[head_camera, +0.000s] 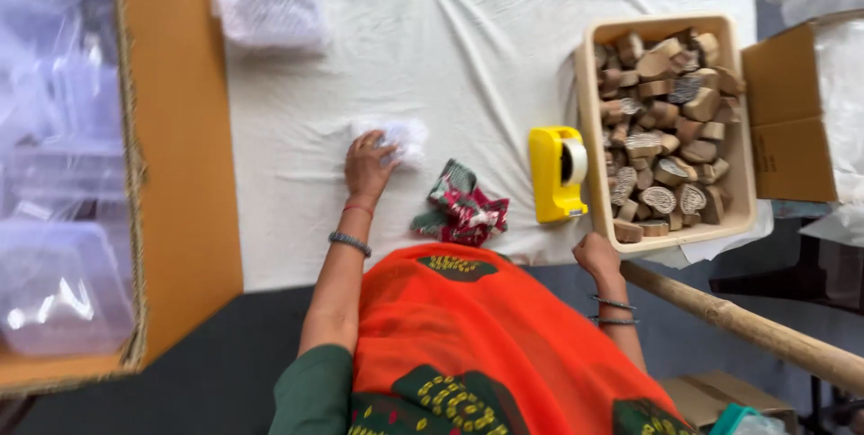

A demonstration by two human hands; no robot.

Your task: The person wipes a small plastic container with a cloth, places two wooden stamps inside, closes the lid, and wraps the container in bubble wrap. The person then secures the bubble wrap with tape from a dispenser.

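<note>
The left hand [369,165] lies flat on the white cloth-covered table [486,48], its fingertips on a small piece of bubble wrap [400,136]. Just right of that hand sits a crumpled red and green patterned cloth [461,206], and further right a yellow tape dispenser [556,172]. The right hand [598,255] rests at the near corner of a beige tray [589,120] filled with carved wooden blocks [666,120]. Beyond the left hand lies a stack of bubble wrap [270,8].

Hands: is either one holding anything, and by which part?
The left hand presses on the near edge of a small bubble-wrap piece. The right hand rests against the block tray corner, gripping nothing visible.
</note>
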